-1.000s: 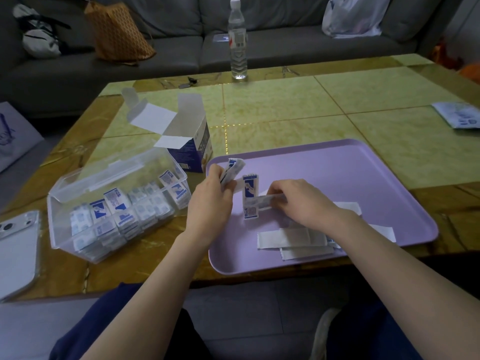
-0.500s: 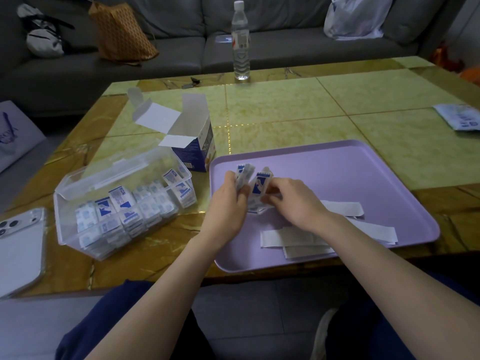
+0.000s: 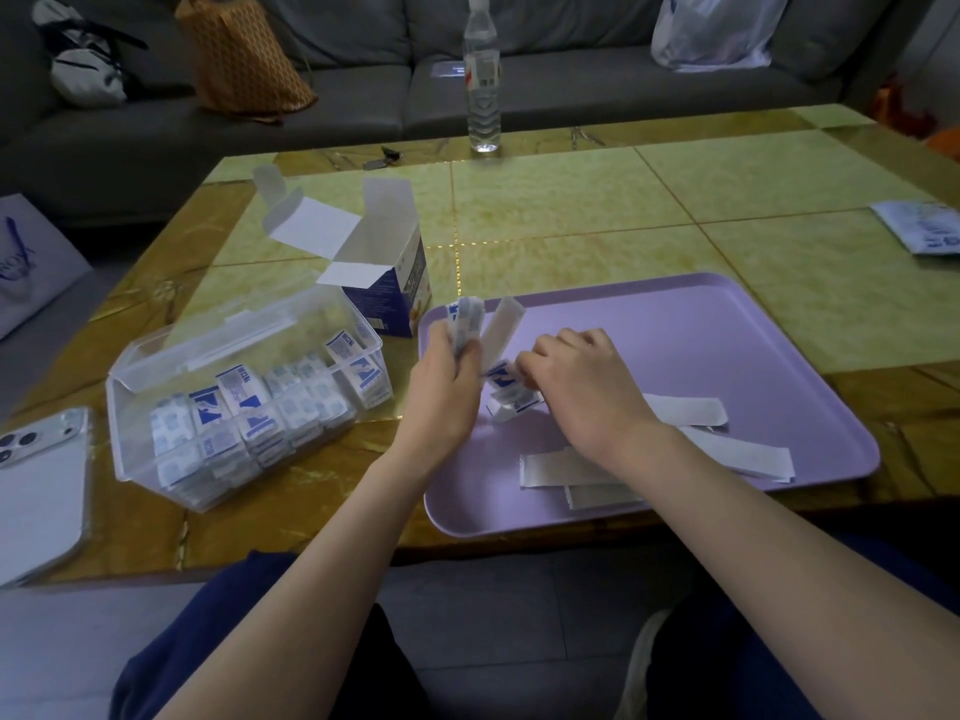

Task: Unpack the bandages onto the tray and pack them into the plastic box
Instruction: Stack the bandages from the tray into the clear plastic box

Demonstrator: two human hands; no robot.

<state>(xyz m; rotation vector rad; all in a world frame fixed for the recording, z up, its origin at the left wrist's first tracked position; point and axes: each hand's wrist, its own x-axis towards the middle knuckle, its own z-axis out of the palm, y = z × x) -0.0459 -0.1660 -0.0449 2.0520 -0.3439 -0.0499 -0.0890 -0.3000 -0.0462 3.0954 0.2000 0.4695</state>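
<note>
Over tray (image 3: 727,324), left hand (image 3: 447,392) grip pinches a bandage stack (image 3: 467,324); right hand (image 3: 576,387) grip pinches loose bandages (image 3: 511,402) on the tray. Gathering step; next, probably: merge into stack, carry to box (image 3: 156,366).

The left hand (image 3: 444,387) and right hand (image 3: 582,387) are bare, as are both forearms (image 3: 322,553) down to the picture's lower edge, and beneath them each thigh is covered in plain dark navy cloth (image 3: 218,641), with a pale shape (image 3: 641,662), too unclear to name, between the legs.
</note>
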